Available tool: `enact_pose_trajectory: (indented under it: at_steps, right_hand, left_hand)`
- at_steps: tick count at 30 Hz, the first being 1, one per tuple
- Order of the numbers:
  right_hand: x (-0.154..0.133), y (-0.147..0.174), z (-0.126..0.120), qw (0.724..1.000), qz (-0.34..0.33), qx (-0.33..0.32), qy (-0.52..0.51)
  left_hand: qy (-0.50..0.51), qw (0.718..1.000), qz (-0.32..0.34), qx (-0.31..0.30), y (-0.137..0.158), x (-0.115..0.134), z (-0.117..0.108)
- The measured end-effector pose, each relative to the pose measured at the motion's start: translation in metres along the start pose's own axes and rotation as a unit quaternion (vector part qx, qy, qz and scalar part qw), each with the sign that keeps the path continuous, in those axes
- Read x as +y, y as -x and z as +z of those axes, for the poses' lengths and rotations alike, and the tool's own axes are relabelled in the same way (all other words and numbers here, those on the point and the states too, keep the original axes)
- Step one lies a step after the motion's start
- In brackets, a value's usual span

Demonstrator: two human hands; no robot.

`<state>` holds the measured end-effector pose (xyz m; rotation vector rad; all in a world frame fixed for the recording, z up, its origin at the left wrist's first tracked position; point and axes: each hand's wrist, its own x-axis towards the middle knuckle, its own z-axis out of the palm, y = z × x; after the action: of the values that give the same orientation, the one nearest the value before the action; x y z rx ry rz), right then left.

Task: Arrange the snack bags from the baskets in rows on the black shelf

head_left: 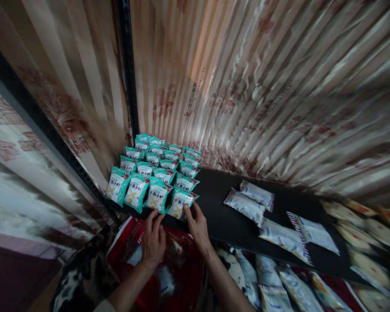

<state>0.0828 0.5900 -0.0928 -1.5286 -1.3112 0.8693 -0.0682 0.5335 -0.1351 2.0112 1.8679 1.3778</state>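
Small teal-and-white snack bags stand in tight rows at the left end of a black shelf. My left hand is at the front edge, fingers stretched out and slightly apart, its tips at the bottom of a front-row bag. On the right, my right hand touches the lower right side of the end snack bag; its thumb lies on the front and the fingers are extended, not wrapped round it. Both palms face away from me.
Below my hands is a red basket with several packets inside. Farther right on the black shelf lie white packets with striped ends, then blurred round flat packs. A dark upright post and a wrinkled, printed curtain stand behind.
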Motion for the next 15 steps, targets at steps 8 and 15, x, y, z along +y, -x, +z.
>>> enact_pose_trajectory:
  at_steps: [8, 15]
  right_hand:
    - [0.004, 0.004, 0.003, 0.999, -0.003, 0.009, -0.036]
    - [0.001, 0.031, 0.000, 0.990, 0.006, 0.104, -0.098]
  left_hand:
    - [0.000, 1.000, 0.007, -0.007, 0.003, -0.002, -0.003]
    - [0.020, 1.000, 0.013, -0.009, 0.018, -0.001, -0.016]
